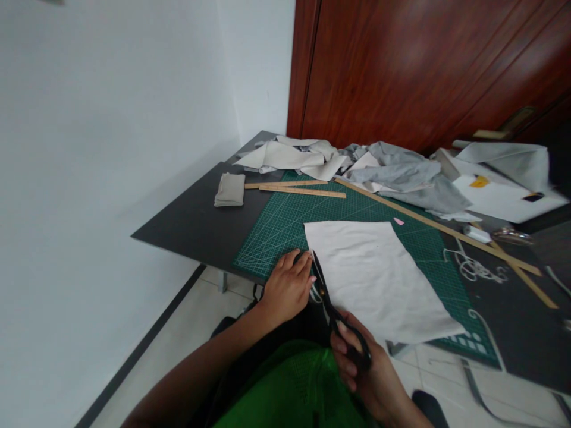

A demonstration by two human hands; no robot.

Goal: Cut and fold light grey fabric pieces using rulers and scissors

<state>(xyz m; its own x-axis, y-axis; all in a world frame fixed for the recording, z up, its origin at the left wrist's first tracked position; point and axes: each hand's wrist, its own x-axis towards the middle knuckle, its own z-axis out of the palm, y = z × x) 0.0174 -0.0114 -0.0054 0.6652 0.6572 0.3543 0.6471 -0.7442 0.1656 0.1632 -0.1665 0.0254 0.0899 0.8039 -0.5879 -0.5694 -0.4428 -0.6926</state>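
Black-handled scissors (326, 300) are gripped by my right hand (372, 371), its fingers in and around the handle loops. The dark blades point away from me along the left edge of a white cloth (370, 273), which lies on a green cutting mat (267, 238) and hangs over the table's front edge. My left hand (288, 285) is at that same left edge, its fingers bent together and its thumb beside the blades. A narrow white strip (316, 295) hangs between the left thumb and the scissors.
Wooden rulers (303, 191) lie beyond the cloth, with folded beige fabric (230, 190) to their left. Grey and cream fabric (397, 172) is heaped at the back beside a white box (499, 193). White cord (475, 267) and a pink chip (398, 221) lie to the right.
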